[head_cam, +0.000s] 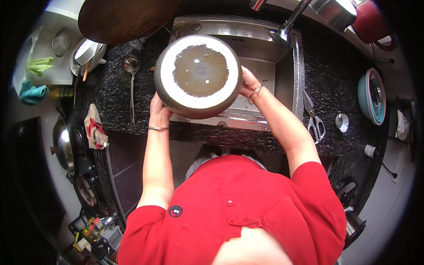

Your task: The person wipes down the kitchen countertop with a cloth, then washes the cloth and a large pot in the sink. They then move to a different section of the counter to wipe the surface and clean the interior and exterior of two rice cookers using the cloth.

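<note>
Both hands hold up a round dark grey vessel [201, 112] above the near left part of the stainless steel sink [282, 96]. The face turned to me has a bright white ring around a mottled brown middle; I cannot tell whether this is its base or its inside. My left hand [159, 106] grips its lower left side, with the fingers partly hidden. On the right side, my right hand [248, 81] supports it, its fingertips hidden behind the vessel. Each wrist wears a metal bangle. The chrome faucet [284, 33] stands at the sink's far right corner.
Left on the dark speckled counter [116, 112] lie a metal ladle [132, 86] and a bunched cloth [95, 129]. Scissors [313, 116], a small silvery cup [342, 122] and a pale blue basin [366, 96] are right. A large brown round object [122, 20] stands far left.
</note>
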The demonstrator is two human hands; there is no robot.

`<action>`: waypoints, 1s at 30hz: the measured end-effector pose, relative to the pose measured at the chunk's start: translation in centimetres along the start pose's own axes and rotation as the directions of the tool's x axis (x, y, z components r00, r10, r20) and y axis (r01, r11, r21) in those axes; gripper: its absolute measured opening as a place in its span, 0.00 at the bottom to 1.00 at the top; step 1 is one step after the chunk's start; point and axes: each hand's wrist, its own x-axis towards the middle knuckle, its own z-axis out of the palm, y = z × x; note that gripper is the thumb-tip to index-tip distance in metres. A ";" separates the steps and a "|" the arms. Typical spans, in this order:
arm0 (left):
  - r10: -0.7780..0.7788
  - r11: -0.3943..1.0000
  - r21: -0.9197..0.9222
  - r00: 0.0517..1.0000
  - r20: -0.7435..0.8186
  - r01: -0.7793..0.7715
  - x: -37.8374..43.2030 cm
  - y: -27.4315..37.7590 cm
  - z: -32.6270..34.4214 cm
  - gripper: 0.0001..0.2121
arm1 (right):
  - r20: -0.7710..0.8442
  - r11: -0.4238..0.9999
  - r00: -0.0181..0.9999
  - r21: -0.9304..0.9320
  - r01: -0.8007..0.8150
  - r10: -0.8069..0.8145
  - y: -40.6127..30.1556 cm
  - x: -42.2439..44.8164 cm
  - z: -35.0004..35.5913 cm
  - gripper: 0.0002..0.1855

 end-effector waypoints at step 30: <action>0.048 -0.733 0.113 0.115 0.992 -0.670 -14.1 3.0 10.1 0.17 | 0.408 0.919 0.908 0.312 -0.240 0.098 2.0 -1.6 1.8 0.26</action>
